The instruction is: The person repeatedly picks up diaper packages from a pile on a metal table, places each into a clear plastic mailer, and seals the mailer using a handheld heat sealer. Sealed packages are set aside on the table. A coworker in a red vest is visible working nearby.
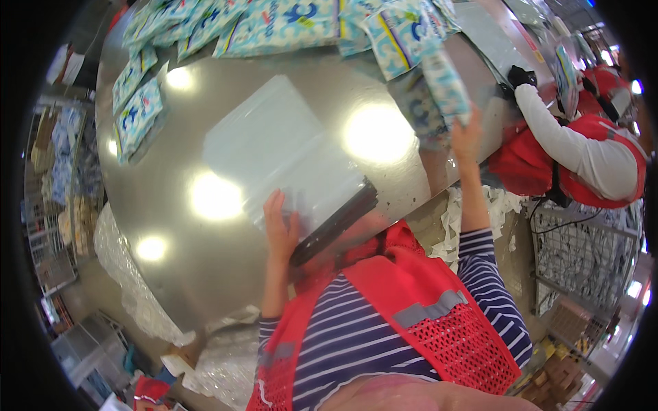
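A stack of pale grey plastic mailing bags (288,138) with a black lower edge lies aslant on the shiny metal table (154,205). Flat on its near left part rests my left hand (280,226), thumb apart from the fingers. My right hand (465,136), blurred, grips the near end of a blue-and-white soft plastic packet (446,82) at the table's right side. The packet's far end lies by a pile of similar printed packets (293,25) along the far edge.
Two more packets (138,118) lie at the table's left edge. A co-worker in a red vest (570,149) stands to the right, a black-gloved hand (522,77) near grey bags (488,41). Clear plastic wrap (128,277) hangs by the left edge. Wire cages (581,251) stand around.
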The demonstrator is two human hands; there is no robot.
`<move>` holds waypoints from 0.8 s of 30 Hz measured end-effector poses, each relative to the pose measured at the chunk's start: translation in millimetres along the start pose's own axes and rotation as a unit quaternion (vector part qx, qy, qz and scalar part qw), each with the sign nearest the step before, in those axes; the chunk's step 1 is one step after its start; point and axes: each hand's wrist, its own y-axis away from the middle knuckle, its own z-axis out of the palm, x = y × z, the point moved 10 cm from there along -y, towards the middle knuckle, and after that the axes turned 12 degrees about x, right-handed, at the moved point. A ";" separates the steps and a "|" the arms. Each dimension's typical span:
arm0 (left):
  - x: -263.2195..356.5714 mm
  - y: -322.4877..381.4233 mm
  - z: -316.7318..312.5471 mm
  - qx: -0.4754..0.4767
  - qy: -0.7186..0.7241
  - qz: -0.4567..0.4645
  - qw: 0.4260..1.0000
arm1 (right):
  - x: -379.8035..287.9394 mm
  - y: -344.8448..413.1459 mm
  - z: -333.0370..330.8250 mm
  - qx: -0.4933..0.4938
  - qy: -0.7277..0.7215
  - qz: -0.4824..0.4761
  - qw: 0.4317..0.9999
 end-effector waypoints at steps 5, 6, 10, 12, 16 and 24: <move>29.8 33.3 -31.3 -0.035 -0.008 0.066 0.997 | 28.0 38.5 -25.0 -0.073 -0.369 0.305 0.875; 28.5 38.7 -29.7 -0.054 -0.009 0.066 0.996 | 36.5 62.2 -20.4 -0.089 -0.442 0.398 0.799; 28.9 45.2 -23.0 -0.114 -0.014 0.063 0.991 | 29.3 176.9 19.3 -0.282 -0.463 0.596 0.592; 29.6 47.8 -20.1 -0.134 -0.019 0.078 0.988 | 6.8 213.7 25.8 -0.324 -0.393 0.662 0.550; 31.7 55.1 -14.7 -0.170 -0.042 0.124 0.977 | -15.5 243.9 25.6 -0.399 -0.322 0.708 0.486; 18.5 25.7 -1.3 -0.192 -0.080 0.172 0.963 | -54.3 269.7 22.4 -0.537 -0.230 0.700 0.410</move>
